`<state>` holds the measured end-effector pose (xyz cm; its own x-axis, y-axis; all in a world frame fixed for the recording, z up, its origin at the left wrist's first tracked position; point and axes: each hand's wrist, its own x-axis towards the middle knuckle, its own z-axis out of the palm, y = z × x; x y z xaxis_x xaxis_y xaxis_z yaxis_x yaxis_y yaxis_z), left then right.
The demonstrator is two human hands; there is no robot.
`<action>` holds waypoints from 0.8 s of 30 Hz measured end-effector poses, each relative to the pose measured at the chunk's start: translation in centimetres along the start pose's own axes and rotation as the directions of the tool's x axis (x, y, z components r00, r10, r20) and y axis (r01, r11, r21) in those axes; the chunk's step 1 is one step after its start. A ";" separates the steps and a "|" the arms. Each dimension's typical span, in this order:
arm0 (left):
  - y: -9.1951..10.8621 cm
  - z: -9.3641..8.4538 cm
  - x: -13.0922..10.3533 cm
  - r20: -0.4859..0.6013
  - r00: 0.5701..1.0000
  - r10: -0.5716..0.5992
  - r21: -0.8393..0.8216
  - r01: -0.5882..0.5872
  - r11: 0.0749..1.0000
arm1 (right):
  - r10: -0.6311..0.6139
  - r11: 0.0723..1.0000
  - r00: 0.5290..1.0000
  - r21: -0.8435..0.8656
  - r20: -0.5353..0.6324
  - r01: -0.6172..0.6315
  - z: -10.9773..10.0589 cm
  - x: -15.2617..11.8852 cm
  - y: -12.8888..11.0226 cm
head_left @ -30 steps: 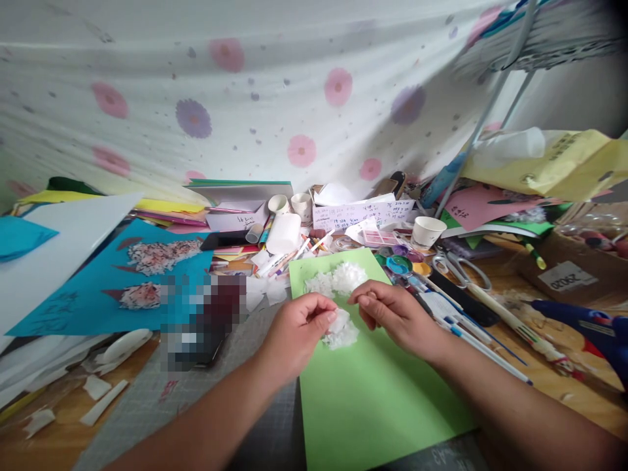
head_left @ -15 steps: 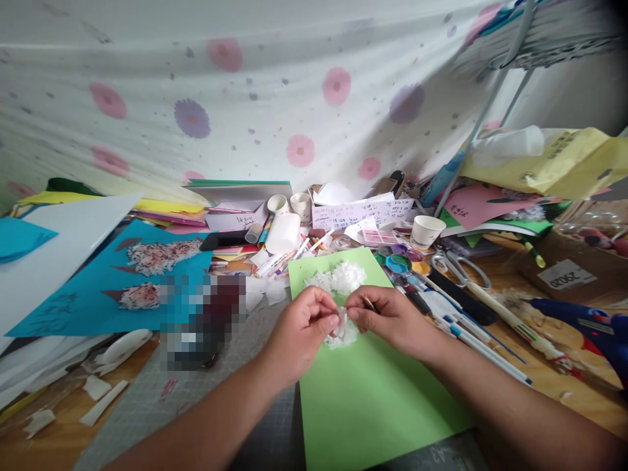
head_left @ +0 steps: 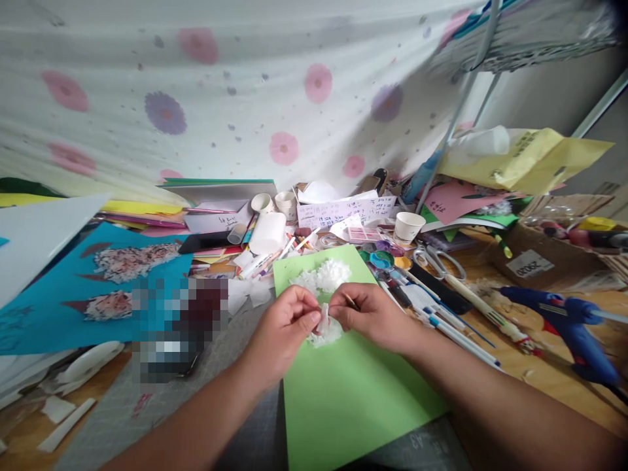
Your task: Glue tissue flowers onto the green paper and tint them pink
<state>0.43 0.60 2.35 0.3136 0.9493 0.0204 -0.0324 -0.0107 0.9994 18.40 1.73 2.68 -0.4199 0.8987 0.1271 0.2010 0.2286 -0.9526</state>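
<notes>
Between the fingertips of my left hand (head_left: 292,324) and my right hand (head_left: 366,314) is a small strip of white tissue paper (head_left: 324,315). Both hands are closed in a pinch on it. A thin, dark-tipped stick (head_left: 351,301) also pokes out of my right hand; most of it is hidden. Below and behind the fingers, a sheet of green card (head_left: 343,405) bears ruffled white paper tufts (head_left: 333,275) near its top. A smaller white tuft (head_left: 326,333) lies right under the held strip, partly covered by my fingers.
Left stands blue card (head_left: 44,301) with shredded-paper shapes. A grey cutting mat (head_left: 230,418) lies under the green card. To the right are scissors (head_left: 441,261), pens (head_left: 461,340) and a blue glue gun (head_left: 564,320). Paper cups (head_left: 409,227) and paint pots (head_left: 381,260) stand behind.
The view has swung slightly to the right, so everything sits further left. Both hands stay together over the card, and the white strip between them now shows more upright.
</notes>
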 end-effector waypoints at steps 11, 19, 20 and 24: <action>0.6 -0.8 0.1 0.036 0.999 0.040 0.455 -0.052 0.889 | -0.042 0.972 0.999 -0.234 -0.022 0.036 -0.1 0.1 0.2; 1.4 -1.9 -1.1 0.519 0.845 -0.133 0.772 -0.395 0.499 | -0.122 0.878 0.978 -0.440 0.170 0.186 -1.4 0.0 0.2; 1.4 -1.9 -1.1 0.540 0.828 -0.151 0.773 -0.416 0.479 | -0.124 0.869 0.975 -0.454 0.187 0.198 -1.5 0.0 0.3; 1.5 -2.0 -1.0 0.572 0.805 -0.160 0.774 -0.465 0.430 | -0.148 0.847 0.966 -0.478 0.210 0.234 -1.5 -0.1 0.5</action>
<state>-1.81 0.21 3.75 0.8002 0.5859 -0.1283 0.5752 -0.6889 0.4411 19.88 2.37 2.63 -0.6215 0.7559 0.2058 0.4948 0.5824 -0.6450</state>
